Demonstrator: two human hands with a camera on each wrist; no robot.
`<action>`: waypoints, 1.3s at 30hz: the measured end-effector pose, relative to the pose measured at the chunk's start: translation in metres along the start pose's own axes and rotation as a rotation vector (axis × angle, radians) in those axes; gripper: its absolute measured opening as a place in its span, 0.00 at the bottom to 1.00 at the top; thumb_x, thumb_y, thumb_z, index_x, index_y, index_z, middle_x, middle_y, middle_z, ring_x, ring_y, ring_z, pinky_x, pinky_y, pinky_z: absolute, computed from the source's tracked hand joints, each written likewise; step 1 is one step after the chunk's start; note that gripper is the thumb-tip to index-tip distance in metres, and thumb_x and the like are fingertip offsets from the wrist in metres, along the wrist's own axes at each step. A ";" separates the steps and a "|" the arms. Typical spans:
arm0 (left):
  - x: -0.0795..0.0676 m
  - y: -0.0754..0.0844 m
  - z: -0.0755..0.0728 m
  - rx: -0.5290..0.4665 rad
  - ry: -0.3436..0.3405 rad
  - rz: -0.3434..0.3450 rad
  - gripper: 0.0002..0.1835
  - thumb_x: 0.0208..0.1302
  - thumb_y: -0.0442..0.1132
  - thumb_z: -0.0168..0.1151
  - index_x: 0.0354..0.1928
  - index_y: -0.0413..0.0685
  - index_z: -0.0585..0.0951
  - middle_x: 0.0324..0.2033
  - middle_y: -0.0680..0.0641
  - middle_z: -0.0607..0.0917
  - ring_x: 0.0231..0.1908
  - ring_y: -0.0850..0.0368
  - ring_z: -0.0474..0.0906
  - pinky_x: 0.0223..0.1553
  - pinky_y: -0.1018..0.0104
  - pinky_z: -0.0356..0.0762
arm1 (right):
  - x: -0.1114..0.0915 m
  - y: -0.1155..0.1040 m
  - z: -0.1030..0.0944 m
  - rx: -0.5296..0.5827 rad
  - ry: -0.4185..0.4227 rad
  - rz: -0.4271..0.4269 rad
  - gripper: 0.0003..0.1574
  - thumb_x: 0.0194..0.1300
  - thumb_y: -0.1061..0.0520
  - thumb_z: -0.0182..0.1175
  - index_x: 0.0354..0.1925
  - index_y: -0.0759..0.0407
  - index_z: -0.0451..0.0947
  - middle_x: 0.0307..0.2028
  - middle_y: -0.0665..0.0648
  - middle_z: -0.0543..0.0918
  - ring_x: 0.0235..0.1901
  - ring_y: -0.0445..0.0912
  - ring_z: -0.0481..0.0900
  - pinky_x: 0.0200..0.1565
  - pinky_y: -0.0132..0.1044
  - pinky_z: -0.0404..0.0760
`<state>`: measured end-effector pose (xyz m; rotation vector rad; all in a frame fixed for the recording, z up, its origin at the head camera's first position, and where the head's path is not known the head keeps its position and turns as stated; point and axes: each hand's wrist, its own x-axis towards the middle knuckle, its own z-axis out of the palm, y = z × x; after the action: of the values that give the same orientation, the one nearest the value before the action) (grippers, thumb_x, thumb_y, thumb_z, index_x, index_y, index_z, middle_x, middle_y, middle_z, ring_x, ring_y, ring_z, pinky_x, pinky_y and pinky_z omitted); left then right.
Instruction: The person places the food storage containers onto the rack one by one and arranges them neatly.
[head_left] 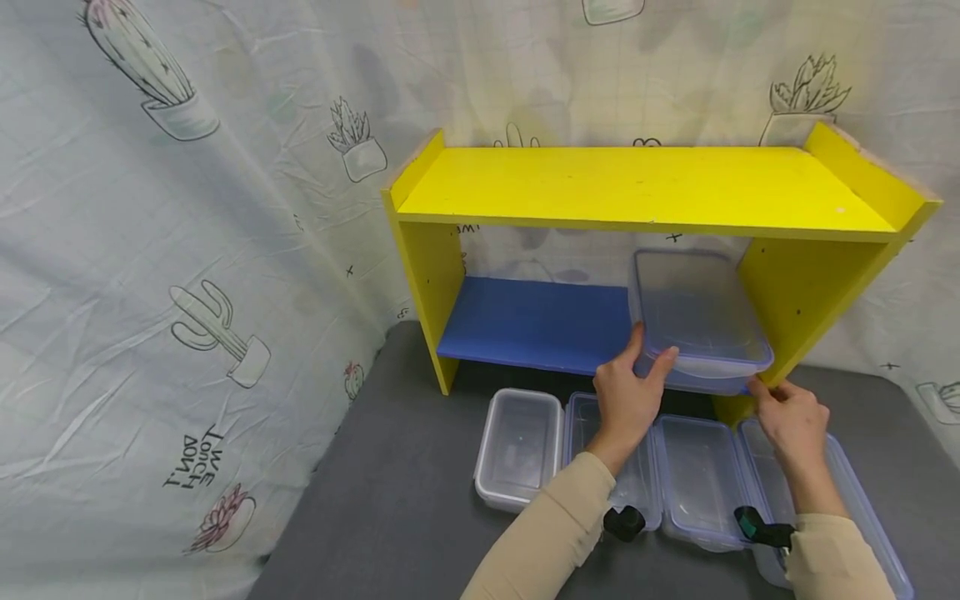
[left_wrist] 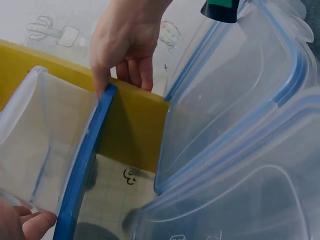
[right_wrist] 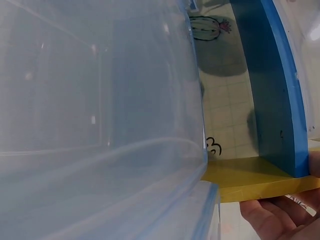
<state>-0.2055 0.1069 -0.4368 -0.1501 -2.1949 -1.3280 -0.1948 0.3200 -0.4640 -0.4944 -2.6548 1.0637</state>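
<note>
A clear plastic food container (head_left: 701, 308) with a bluish lid rim sits at the right end of the blue shelf (head_left: 536, 321) in a yellow shelf unit (head_left: 645, 187). My left hand (head_left: 628, 400) holds its front left corner, one finger along the side and the thumb at the front. In the left wrist view, the fingertips (left_wrist: 42, 225) meet the container low, near the shelf edge. My right hand (head_left: 795, 425) grips the unit's right side panel, thumb at the blue shelf's edge and fingers around the yellow board (right_wrist: 260, 180).
Several lidded plastic containers stand in a row on the dark grey table (head_left: 390, 500) before the unit; the leftmost has a whitish lid (head_left: 519, 446). Both forearms reach over this row. A cactus-print cloth (head_left: 300, 208) hangs behind and at the left.
</note>
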 end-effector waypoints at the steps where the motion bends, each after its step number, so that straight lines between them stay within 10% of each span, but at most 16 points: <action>1: 0.000 0.000 0.000 -0.005 -0.004 -0.007 0.32 0.64 0.62 0.59 0.64 0.55 0.76 0.52 0.47 0.84 0.48 0.56 0.85 0.46 0.69 0.82 | 0.000 0.000 0.000 0.001 -0.001 0.000 0.33 0.72 0.42 0.48 0.50 0.71 0.80 0.45 0.75 0.82 0.47 0.70 0.70 0.33 0.44 0.63; 20: -0.005 0.003 -0.009 -0.032 -0.131 -0.024 0.29 0.68 0.57 0.53 0.69 0.59 0.70 0.54 0.51 0.84 0.50 0.55 0.84 0.47 0.64 0.82 | -0.003 0.000 -0.002 -0.017 -0.022 0.008 0.31 0.72 0.44 0.47 0.51 0.69 0.79 0.45 0.74 0.82 0.48 0.69 0.70 0.32 0.43 0.64; 31: -0.009 -0.012 -0.055 -0.081 -0.175 0.014 0.25 0.64 0.43 0.56 0.64 0.50 0.75 0.56 0.46 0.84 0.50 0.53 0.84 0.39 0.75 0.81 | -0.004 -0.003 -0.003 -0.011 0.000 -0.009 0.30 0.71 0.45 0.48 0.50 0.70 0.80 0.45 0.75 0.82 0.48 0.71 0.69 0.33 0.45 0.64; 39: -0.009 -0.047 -0.095 0.031 -0.104 0.093 0.19 0.64 0.40 0.58 0.56 0.44 0.81 0.51 0.46 0.86 0.50 0.52 0.84 0.45 0.63 0.83 | -0.004 -0.004 -0.003 -0.015 -0.027 0.002 0.32 0.72 0.43 0.47 0.51 0.69 0.79 0.46 0.75 0.82 0.48 0.71 0.68 0.33 0.46 0.64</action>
<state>-0.1767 0.0044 -0.4454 -0.3120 -2.2649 -1.2597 -0.1908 0.3175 -0.4593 -0.4883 -2.6885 1.0591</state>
